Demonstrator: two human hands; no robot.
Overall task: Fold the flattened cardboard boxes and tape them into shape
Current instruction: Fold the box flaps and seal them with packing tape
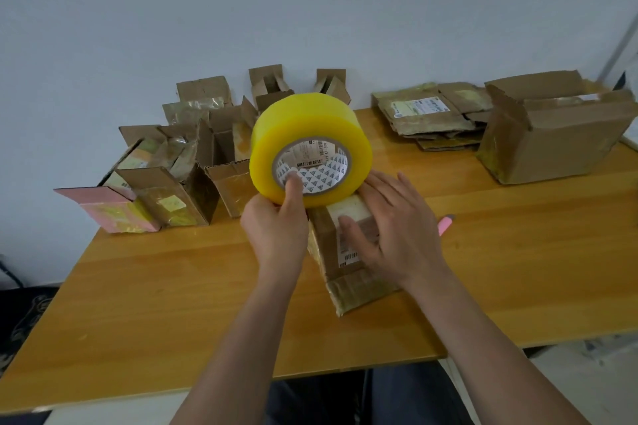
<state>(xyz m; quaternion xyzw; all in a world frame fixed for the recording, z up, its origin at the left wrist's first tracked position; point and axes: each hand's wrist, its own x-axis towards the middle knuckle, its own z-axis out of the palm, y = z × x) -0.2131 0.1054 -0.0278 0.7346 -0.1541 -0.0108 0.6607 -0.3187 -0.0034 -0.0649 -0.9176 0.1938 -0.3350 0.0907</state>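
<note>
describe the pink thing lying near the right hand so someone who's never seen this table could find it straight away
Start at the wooden table and find the small cardboard box at its middle, under the right hand. Just beyond that hand, towards the table's right side, a slim pink object lies flat on the wood, partly hidden by the hand. Unlike the brown cardboard around it, it is thin and bright pink with a grey tip.

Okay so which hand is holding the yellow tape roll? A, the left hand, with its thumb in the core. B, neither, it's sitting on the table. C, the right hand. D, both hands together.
A: the left hand grips the tape roll with its thumb hooked in the core, while the right hand lies flat on the cardboard box.
</note>
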